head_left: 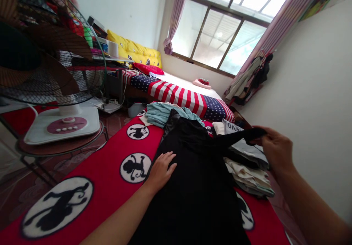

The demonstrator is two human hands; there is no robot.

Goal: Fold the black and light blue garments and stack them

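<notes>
A black long-sleeved garment (198, 186) lies spread over a red blanket (107, 186) printed with monkey figures in white circles. Flat on its left side rests my left hand (162, 169), fingers stretched out. My right hand (275, 149) pinches the end of one black sleeve and holds it raised out to the right. Beneath that sleeve stands a stack of folded clothes (250, 175), white and grey, one with printed letters. Beyond the garment's far end is a crumpled light-blue cloth (165, 114).
An electric fan (66, 124) stands on a round stool (63, 144) at the left. Farther back are a bed with a stars-and-stripes cover (178, 96), a cluttered desk (110, 58) and a window (217, 36). Clothes hang (250, 78) by the right wall.
</notes>
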